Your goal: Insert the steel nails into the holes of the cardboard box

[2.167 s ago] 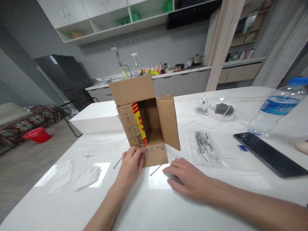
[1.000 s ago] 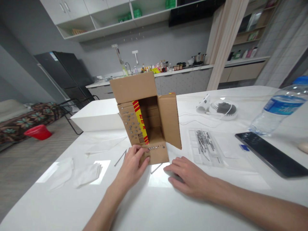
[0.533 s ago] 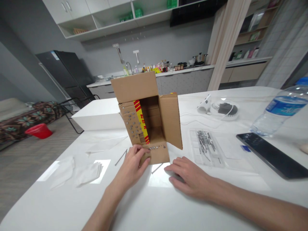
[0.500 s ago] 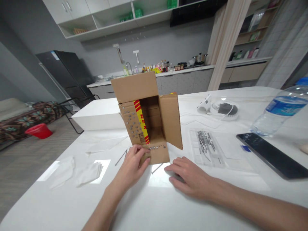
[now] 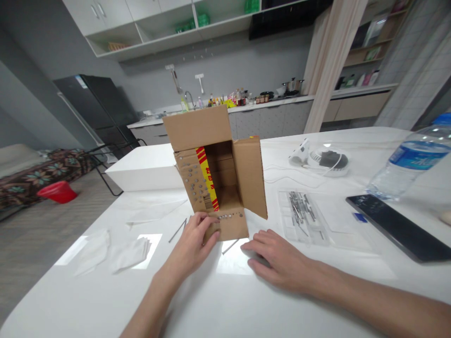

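Our right hand (image 5: 277, 259) lies loosely curled on the surface (image 5: 225, 305), thumb and fingers apart, nothing visible in it. A nudge there could roll the nearby nail (image 5: 230, 247). Our left hand (image 5: 195, 239) touches the front flap (image 5: 233, 229); we cannot tell whether its bent fingers pinch anything. Pressing hard might tip the box (image 5: 220, 176), which stands on the surface, towards us.

1 view – head-worn | faces forward, down | table (image 5: 225, 305) close below | cardboard box (image 5: 225, 173) centred – kitchen counter (image 5: 271, 117) far
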A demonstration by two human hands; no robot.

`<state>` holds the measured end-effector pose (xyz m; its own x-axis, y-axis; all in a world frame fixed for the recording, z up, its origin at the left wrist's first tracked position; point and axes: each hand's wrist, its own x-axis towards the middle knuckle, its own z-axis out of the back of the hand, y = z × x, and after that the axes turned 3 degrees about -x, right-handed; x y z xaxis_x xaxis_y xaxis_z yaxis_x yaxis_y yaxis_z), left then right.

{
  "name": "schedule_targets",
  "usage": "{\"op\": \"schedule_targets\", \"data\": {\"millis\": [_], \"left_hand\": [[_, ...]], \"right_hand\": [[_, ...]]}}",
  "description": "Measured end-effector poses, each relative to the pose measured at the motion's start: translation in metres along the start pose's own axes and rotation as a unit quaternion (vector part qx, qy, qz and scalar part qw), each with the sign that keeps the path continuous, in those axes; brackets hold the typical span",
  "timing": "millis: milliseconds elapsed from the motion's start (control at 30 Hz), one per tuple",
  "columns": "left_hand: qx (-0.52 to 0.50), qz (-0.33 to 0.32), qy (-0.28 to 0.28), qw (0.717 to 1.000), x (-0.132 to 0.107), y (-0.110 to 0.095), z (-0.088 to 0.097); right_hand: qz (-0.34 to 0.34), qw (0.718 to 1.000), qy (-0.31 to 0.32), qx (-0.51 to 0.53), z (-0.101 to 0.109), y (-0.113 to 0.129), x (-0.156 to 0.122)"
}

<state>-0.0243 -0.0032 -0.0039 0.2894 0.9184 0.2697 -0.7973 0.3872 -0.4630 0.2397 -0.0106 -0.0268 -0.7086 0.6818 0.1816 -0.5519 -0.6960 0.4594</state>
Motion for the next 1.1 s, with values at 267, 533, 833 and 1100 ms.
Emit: {"op": "schedule_targets", "data": {"millis": [267,533,833,1100], "left_hand": [[-0.003,-0.008,0.0,1.0,-0.0001,-0.0011,0.0017],[0.001,-0.005,0.017,1.0,-0.0001,-0.0029,0.0053],[0.0,-0.016,0.008,1.0,-0.0009,-0.0026,0.0064],[0.0,0.001,0.028,1.0,-0.0018,-0.0038,0.0092]], "right_hand": [[0.003,1.0,-0.003,0.003,0.0008,0.0007,0.0004],[-0.002,1.0,0.002,0.004,0.0004,0.0007,0.0004],[-0.003,1.0,0.003,0.002,0.0009,0.0014,0.0005],[-0.002,1.0,0.002,0.002,0.0019,0.0023,0.0006]]}}
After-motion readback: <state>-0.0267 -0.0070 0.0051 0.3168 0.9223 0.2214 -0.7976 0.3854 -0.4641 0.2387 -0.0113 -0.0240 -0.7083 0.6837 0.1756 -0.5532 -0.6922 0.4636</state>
